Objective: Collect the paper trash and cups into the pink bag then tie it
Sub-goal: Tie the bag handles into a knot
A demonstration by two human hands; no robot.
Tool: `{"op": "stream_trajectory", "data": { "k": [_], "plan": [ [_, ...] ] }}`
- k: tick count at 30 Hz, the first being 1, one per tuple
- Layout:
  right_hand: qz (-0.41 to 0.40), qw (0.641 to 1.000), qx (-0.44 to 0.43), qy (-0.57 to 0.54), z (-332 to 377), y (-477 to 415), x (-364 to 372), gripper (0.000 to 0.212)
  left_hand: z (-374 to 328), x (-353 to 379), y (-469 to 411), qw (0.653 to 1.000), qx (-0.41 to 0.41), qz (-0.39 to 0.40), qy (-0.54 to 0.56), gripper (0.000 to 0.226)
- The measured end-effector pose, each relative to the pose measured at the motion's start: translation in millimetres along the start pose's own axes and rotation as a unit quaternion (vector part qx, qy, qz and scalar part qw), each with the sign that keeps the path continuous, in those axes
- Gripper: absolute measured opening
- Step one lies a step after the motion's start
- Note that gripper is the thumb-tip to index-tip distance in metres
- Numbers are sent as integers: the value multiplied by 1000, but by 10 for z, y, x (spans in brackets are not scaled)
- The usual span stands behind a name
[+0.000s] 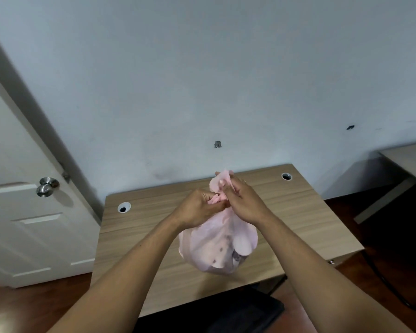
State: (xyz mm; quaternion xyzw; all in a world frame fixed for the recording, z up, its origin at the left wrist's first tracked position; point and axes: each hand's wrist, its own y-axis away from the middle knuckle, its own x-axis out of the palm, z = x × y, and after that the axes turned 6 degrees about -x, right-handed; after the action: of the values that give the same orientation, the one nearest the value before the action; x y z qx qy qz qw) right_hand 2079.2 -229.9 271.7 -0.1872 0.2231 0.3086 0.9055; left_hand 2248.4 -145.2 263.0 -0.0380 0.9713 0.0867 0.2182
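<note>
- Both forearms reach forward from the lower edge of my view and meet over the wooden surface (pixel 298 212), with the wrists bent toward each other.
- The left hand (pixel 197 209) is curled at the neck of the pink bag (pixel 216 246), and its fingers (pixel 213 200) pinch a twisted strip of the plastic.
- The right hand (pixel 244 200) is just beside it. Its fingers (pixel 227 186) are narrow and hold the loose top of the bag, which stands up above them.
- The bag hangs below both hands, over the middle of the surface; I cannot tell if its bottom rests there.
- Pale round shapes show through the plastic, too blurred to name.
</note>
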Motion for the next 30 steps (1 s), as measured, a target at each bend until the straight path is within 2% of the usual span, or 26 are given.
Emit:
{"op": "stream_trajectory", "data": {
  "k": [2, 3, 4, 7, 8, 9, 11, 13, 14, 16, 18, 21, 24, 27, 30],
  "plan": [
    [-66, 989, 56, -122, 29, -48, 59, 42, 27, -22, 23, 998, -22, -17, 59, 40],
    [-110, 973, 76, -189, 42, -85, 66, 42, 24, -47, 54, 991, -32, -23, 128, 28],
    [-154, 951, 91, -254, 61, -124, 54, 41, 43, -70, 67, 979, -37, -32, 198, 27],
    [-240, 856, 139, -437, 165, -150, -62, 33, 126, -175, 62, 934, -66, -121, 328, 48],
    [-238, 844, 140, -461, 192, -134, -109, 33, 142, -223, 58, 907, -78, -154, 385, 52],
    [-222, 857, 143, -442, 191, -117, -142, 35, 172, -270, 38, 868, -89, -170, 459, 53],
    [-157, 917, 131, -344, 182, -65, -154, 41, 167, -344, 21, 795, -80, -166, 578, 51],
    [-75, 973, 87, -200, 222, 8, -131, 54, 116, -347, 12, 762, -69, -148, 626, 53],
    [-38, 989, 54, -131, 235, 33, -103, 59, 78, -333, -3, 759, -65, -139, 633, 53],
    [28, 999, 11, -21, 243, 44, -19, 41, -19, -298, -18, 766, -48, -129, 628, 53],
    [65, 998, 0, 26, 204, 22, 85, 23, -122, -277, -30, 786, -30, -132, 603, 55],
    [32, 998, 38, -37, 156, -2, 155, 32, -158, -316, -43, 830, -18, -157, 535, 57],
    [-2, 988, 65, -139, 243, 10, 101, 22, -52, -432, 75, 904, -28, -179, 387, 71],
    [-24, 979, 64, -192, 261, -1, 78, 19, 47, -488, 297, 963, -26, -109, 246, 69],
    [-26, 979, 59, -195, 294, -35, 133, 22, -1, -391, 343, 979, 7, -66, 195, 56]
  ]
}}
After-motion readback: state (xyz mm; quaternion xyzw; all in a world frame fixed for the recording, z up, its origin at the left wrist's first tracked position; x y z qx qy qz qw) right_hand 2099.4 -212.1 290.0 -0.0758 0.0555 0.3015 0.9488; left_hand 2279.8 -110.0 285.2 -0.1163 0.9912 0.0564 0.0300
